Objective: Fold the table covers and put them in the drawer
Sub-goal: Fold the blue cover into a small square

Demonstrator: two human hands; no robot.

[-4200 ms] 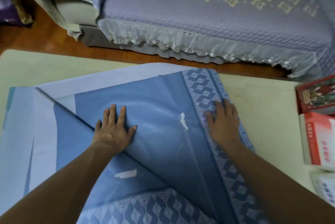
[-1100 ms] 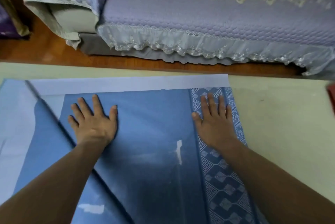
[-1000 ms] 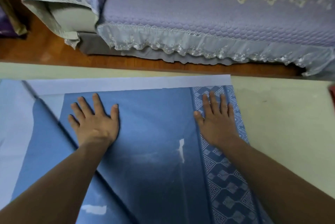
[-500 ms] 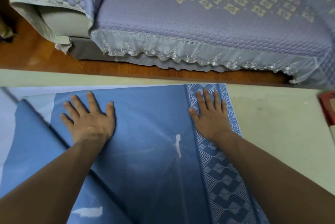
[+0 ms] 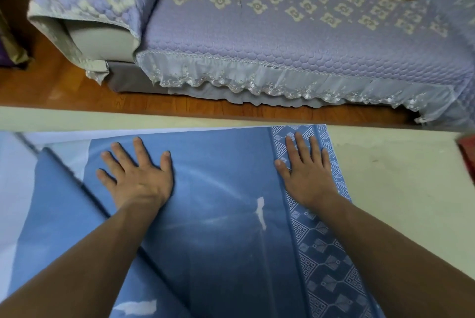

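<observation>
A smooth blue fabric table cover (image 5: 221,214) with a woven white geometric border along its right side lies spread over a cream table top (image 5: 401,189), folded so that a blue layer rests on paler layers showing at the left. A diagonal crease runs down from the upper left, and small white patches mark the blue cloth.

The person's left hand (image 5: 138,176) lies flat on the plain blue area, fingers straight and spread, gripping nothing. The right hand (image 5: 307,171) lies flat on the patterned border, fingers straight and close together, also pressing rather than holding.

The cover's far edge sits just short of the table's far edge, with a thin pale strip of the under layer showing along it at the left. To the right of the cover the table top is bare up to a red object (image 5: 467,153) cut off by the frame edge.

Beyond the table runs a strip of reddish-brown wooden floor (image 5: 51,88). Past that stands a sofa (image 5: 282,40) draped in a quilted lilac cover with cream flower motifs and a lace frill hanging along its front.
</observation>
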